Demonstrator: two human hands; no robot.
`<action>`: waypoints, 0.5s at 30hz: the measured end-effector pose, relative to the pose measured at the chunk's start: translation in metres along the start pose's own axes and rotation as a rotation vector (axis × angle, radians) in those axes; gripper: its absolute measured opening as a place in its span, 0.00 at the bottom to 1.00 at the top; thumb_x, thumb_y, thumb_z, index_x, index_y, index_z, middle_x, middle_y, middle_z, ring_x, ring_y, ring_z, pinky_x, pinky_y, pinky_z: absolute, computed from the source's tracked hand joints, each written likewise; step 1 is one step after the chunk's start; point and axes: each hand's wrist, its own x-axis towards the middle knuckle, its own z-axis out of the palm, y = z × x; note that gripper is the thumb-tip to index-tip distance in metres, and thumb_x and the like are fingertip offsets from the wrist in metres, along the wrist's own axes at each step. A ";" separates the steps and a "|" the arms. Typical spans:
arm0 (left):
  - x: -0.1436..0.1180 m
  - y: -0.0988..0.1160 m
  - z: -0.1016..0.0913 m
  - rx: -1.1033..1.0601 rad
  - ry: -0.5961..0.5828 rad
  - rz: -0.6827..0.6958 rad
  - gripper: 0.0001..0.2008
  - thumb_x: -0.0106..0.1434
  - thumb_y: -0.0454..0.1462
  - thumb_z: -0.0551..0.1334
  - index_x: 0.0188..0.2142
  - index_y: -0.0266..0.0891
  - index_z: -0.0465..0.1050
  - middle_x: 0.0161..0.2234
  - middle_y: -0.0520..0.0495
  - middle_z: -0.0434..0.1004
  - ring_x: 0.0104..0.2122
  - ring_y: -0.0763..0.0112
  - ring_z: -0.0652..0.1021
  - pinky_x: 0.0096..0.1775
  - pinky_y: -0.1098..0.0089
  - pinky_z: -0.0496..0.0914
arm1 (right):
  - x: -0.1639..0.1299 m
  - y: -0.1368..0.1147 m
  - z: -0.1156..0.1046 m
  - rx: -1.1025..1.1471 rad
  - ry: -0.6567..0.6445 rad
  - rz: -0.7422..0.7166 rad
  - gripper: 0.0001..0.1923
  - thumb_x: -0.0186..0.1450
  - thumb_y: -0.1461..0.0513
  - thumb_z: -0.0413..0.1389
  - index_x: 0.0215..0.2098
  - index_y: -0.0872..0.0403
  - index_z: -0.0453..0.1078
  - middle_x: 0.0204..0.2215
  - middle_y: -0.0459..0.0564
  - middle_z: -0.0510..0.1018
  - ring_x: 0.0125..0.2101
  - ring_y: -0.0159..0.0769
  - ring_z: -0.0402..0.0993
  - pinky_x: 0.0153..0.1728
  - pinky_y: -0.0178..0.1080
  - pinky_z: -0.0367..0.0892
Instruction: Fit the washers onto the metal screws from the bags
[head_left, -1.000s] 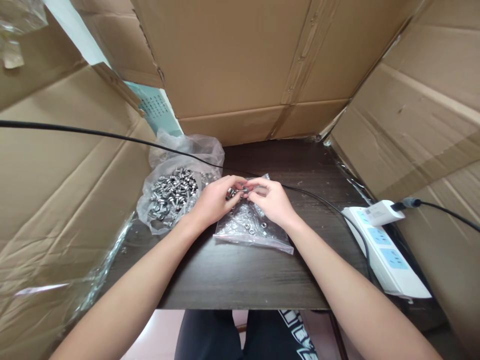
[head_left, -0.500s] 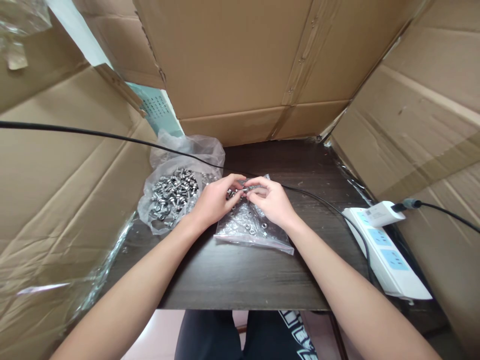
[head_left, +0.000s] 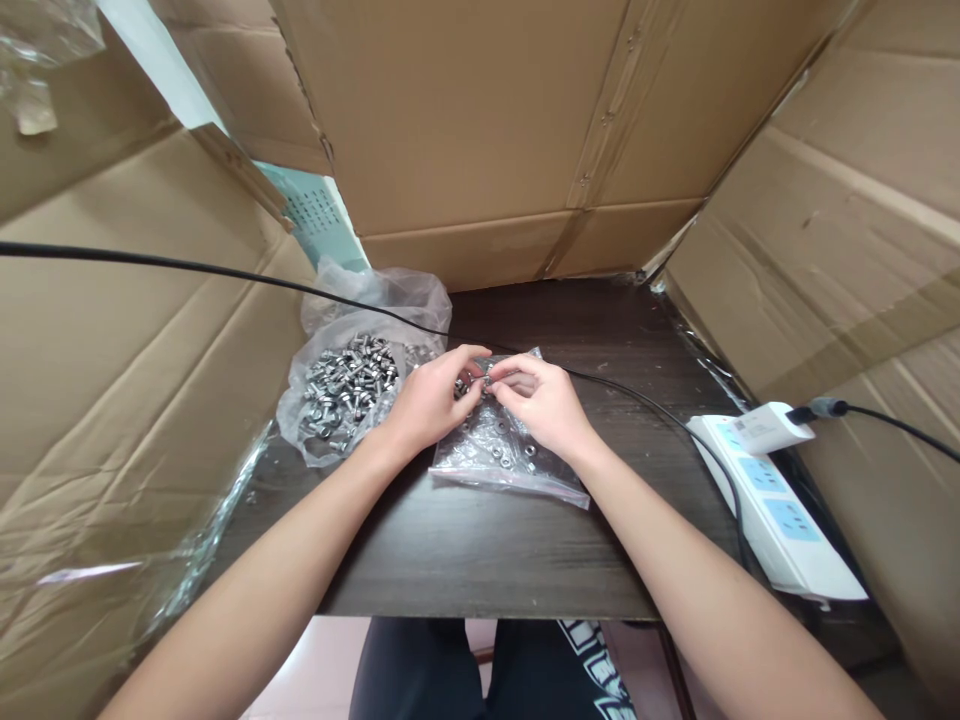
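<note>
Forearms are reaching over the counter's (head_left: 480, 560) near edge. Left hand (head_left: 429, 402) and right hand (head_left: 544, 402) are pinching one small metal fastener (head_left: 480, 380) between closed fingertips, just above the flat bag of nuts (head_left: 504, 455), catching drops. Bolts are filling the open bag (head_left: 349, 395) toward the far-left corner.

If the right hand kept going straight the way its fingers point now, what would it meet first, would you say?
The right hand points left, toward the left hand; their fingertips already nearly meet around a small metal part, so it would probably meet that part and those fingers first. Contact is unclear.
</note>
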 end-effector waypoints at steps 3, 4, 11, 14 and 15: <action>0.000 -0.001 0.001 -0.010 0.000 0.008 0.19 0.66 0.31 0.62 0.56 0.41 0.70 0.43 0.48 0.83 0.40 0.66 0.82 0.41 0.68 0.75 | 0.000 0.000 0.001 -0.047 0.007 -0.035 0.06 0.60 0.63 0.59 0.36 0.53 0.75 0.35 0.50 0.82 0.36 0.38 0.83 0.42 0.43 0.79; 0.000 -0.001 0.001 -0.015 -0.001 0.012 0.19 0.67 0.31 0.62 0.56 0.41 0.70 0.43 0.48 0.83 0.41 0.66 0.82 0.41 0.68 0.75 | 0.000 0.000 0.001 -0.064 0.011 -0.043 0.06 0.61 0.63 0.58 0.36 0.53 0.76 0.35 0.50 0.82 0.35 0.37 0.82 0.42 0.43 0.79; 0.000 -0.002 0.005 -0.088 -0.015 0.041 0.17 0.68 0.32 0.62 0.55 0.42 0.70 0.43 0.48 0.83 0.39 0.68 0.82 0.41 0.68 0.76 | 0.003 0.003 -0.002 -0.070 0.019 -0.055 0.07 0.61 0.62 0.59 0.38 0.53 0.74 0.40 0.51 0.81 0.37 0.37 0.80 0.40 0.41 0.77; 0.000 -0.001 0.006 -0.112 -0.007 0.049 0.16 0.68 0.32 0.62 0.54 0.42 0.71 0.44 0.48 0.83 0.41 0.68 0.82 0.42 0.69 0.76 | 0.004 0.004 -0.002 -0.050 0.004 -0.045 0.07 0.60 0.61 0.59 0.38 0.53 0.74 0.41 0.52 0.81 0.38 0.37 0.79 0.41 0.41 0.77; 0.000 -0.001 0.006 -0.117 -0.006 0.051 0.15 0.68 0.32 0.62 0.54 0.42 0.71 0.44 0.48 0.83 0.41 0.68 0.82 0.42 0.69 0.76 | 0.004 0.005 -0.002 -0.044 0.000 -0.044 0.07 0.60 0.61 0.59 0.38 0.53 0.73 0.41 0.52 0.81 0.39 0.37 0.79 0.41 0.41 0.76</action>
